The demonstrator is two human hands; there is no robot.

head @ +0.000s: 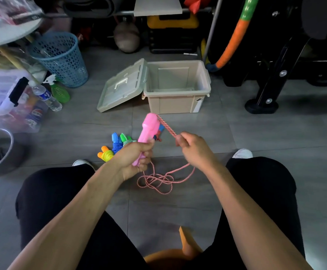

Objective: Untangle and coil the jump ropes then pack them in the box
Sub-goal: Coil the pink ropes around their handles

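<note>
sitting open on the floor, the box (pixel 178 88) is beyond both hands. nearer than the box, the left hand (pixel 134 158) grips pink handles (pixel 149 131); the right hand (pixel 193 148) pinches their rope (pixel 158 180), loose below.

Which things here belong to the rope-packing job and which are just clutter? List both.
Part of the job:
- pink handles, in the left hand
- pink rope, pinched by the right hand
- coiled ropes on the floor
- open box
- its lid

Lying about:
- blue basket
- water bottle
- green spray bottle
- kettlebell
</note>
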